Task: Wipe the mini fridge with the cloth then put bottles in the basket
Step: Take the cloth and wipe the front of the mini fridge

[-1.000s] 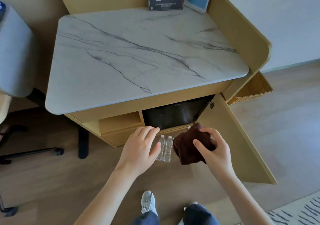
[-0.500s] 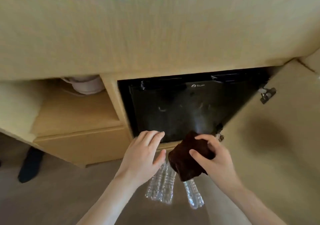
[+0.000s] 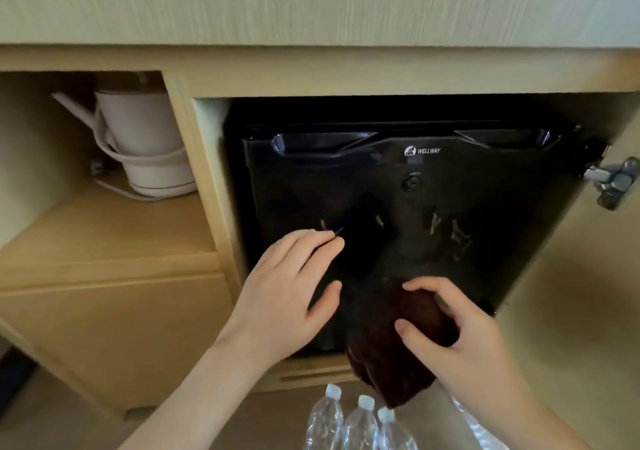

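A black mini fridge point(image 3: 408, 193) with a WELLWAY logo sits shut inside the wooden cabinet point(image 3: 311, 68). My right hand point(image 3: 460, 342) grips a dark brown cloth point(image 3: 391, 356) in front of the fridge door's lower right part. Beside it, my left hand point(image 3: 287, 297) hovers at the door's lower left, fingers apart and empty. Three clear water bottles point(image 3: 360, 425) with white caps stand on the floor below the hands. A fourth bottle point(image 3: 481, 429) shows partly under my right forearm. No basket is in view.
A white electric kettle point(image 3: 145, 144) with its cord wrapped around it stands on the shelf left of the fridge. The cabinet door point(image 3: 588, 276) hangs open on the right, with a metal hinge point(image 3: 613, 183). A drawer front point(image 3: 110, 332) lies below the kettle shelf.
The view has dropped from above the marble top to level with the fridge. Both hands have moved up close to the fridge door, the right still holding the cloth.
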A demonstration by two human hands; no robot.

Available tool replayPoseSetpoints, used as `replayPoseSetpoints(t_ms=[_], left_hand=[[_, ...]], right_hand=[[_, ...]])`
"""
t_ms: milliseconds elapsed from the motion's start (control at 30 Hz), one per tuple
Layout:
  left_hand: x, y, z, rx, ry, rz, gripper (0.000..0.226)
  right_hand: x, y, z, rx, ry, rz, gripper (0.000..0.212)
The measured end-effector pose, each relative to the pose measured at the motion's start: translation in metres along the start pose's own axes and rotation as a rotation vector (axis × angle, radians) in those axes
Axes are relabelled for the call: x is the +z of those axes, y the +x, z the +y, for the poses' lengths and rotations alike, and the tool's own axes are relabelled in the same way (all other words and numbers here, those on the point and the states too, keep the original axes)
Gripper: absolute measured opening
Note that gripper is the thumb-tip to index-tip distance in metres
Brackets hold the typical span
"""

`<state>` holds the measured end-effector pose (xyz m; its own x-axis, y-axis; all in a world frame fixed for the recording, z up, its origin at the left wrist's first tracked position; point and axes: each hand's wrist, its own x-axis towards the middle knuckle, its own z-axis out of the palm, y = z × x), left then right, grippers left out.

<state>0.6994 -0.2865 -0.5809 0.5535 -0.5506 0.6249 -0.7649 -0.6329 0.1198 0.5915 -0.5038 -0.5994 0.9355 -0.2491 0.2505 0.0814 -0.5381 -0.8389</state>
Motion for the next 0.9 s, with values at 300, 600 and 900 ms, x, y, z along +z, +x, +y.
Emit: replayPoseSetpoints(t_ms=[300,600,900], left_hand=[[-0.046,0.077,-0.035,0.114,0.349,0.182,0.060],[-0.043,0.084,-0.056,0.081,0.369,0.227,0.059],[-0.032,0.068,-0.066,0.149,0.423,0.347,0.057]], right_hand=[[-0.027,0.073,-0.071,-0.286,0.022,0.104,0.049],[0.015,0.108,-0.036,-0.490,-0.063,0.321,0.053],[0.051,0.114,-0.018,-0.560,-0.194,0.842,0.052]])
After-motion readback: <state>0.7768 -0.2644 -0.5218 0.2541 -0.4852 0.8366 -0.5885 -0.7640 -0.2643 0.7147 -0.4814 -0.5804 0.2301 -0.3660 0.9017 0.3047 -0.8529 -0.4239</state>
